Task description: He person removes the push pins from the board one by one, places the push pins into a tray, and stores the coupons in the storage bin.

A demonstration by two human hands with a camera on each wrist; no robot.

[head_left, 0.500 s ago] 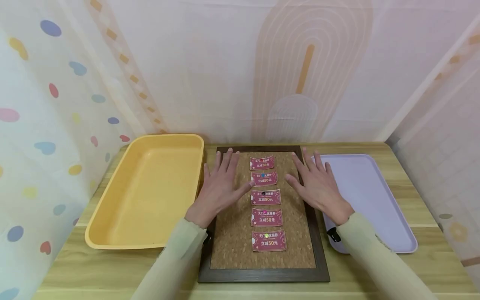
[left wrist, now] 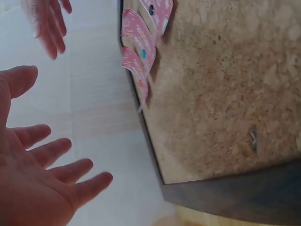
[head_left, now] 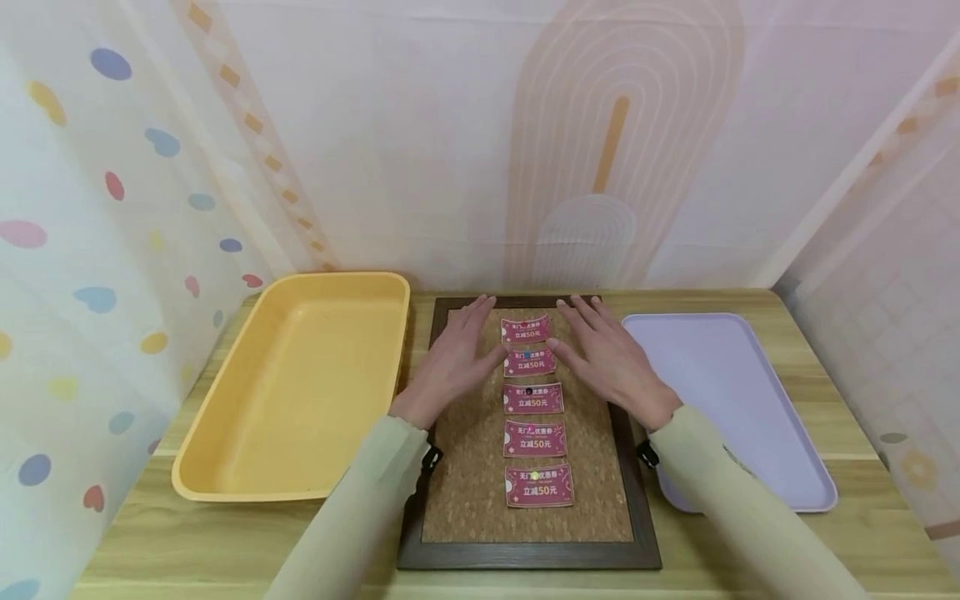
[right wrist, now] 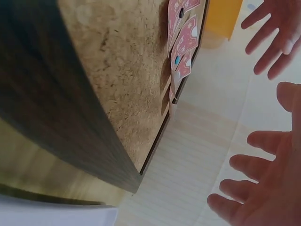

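Observation:
A framed cork board [head_left: 465, 500] lies on the table with several pink coupons [head_left: 539, 492] in a column down its middle. Small round-headed pins of different colours sit in the coupons, among them a blue pin [left wrist: 143, 53] and a black pin [right wrist: 182, 12]. Over the board's far left part is my left hand [head_left: 453, 360], fingers extended and holding nothing. My right hand [head_left: 617, 360] mirrors it on the far right side, also bare of any object. Both wrist views show the hands raised off the cork, with the coupons' edges curling up from it.
To the left of the board stands a deep yellow tray [head_left: 292, 417]. A shallow lilac tray [head_left: 738, 400] lies on the right, partly under my right forearm. Patterned curtains [head_left: 420, 150] hang behind the wooden table [head_left: 885, 533] and at both sides.
Both hands have moved inward, closer to each other and to the coupon column. Their fingers are less spread than before. The board, coupons and trays stay in place.

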